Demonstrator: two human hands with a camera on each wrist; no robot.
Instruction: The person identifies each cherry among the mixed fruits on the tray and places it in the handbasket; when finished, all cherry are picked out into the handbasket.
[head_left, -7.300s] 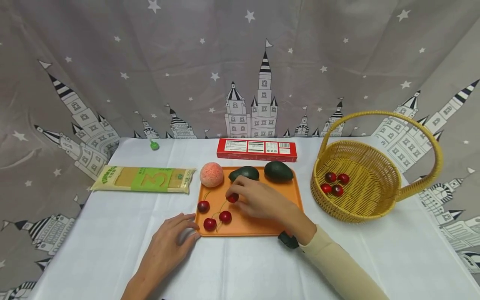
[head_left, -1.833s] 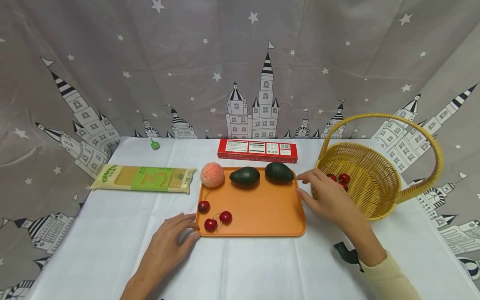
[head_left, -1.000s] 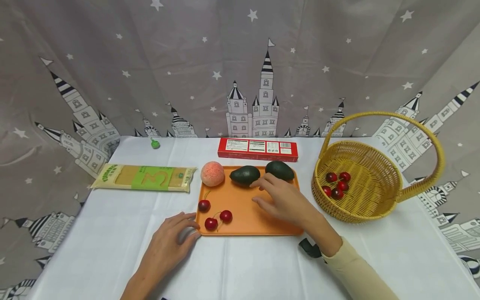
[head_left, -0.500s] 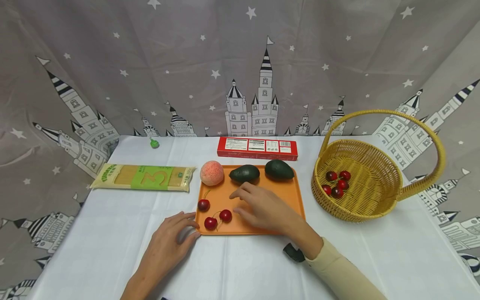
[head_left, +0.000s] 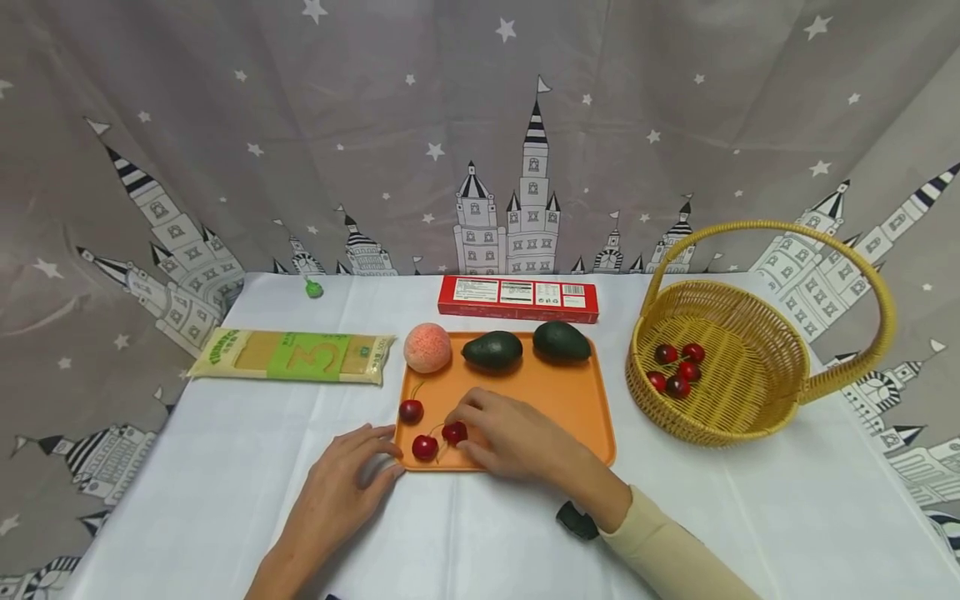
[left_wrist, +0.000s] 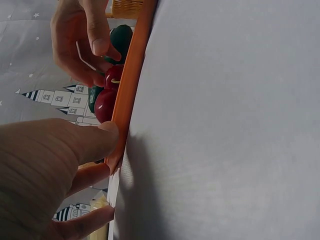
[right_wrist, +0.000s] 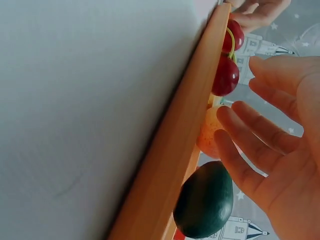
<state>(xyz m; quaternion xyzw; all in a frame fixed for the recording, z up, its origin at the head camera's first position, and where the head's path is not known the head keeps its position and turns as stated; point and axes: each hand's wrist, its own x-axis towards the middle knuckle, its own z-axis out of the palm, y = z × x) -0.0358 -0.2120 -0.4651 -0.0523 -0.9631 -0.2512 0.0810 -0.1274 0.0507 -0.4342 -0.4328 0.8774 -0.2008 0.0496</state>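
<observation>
Head view: nearest, a pale sleeve (head_left: 678, 546) is covering the right forearm, and a dark object (head_left: 576, 521) is showing beside that wrist. Both hands are staying empty of any clear grip: the left hand (head_left: 341, 483) is touching the near-left corner of the orange tray (head_left: 566, 396) with thumb and fingertips, its fingers lying relaxed and spread. Inside that corner, 2 cherries (head_left: 424, 448) are lying with their stems meeting. The right hand (head_left: 510, 435) is reaching around the right-hand 1, thumb and fingers standing apart; I cannot tell whether any fingertip is touching it. A 3rd cherry (head_left: 411, 411) is lying farther back, by the tray's left wall. To the right, a wicker basket (head_left: 675, 419) is holding 5 more cherries (head_left: 678, 387) on the white-covered worktop (head_left: 247, 450). Along the tray's far side, a peach (head_left: 427, 348) and 2 avocados (head_left: 492, 351) are sitting in a row. Leftward, a noodle packet (head_left: 292, 356) is lying flat. Farthest, a red box (head_left: 517, 300) is resting before a grey curtain (head_left: 337, 92).
</observation>
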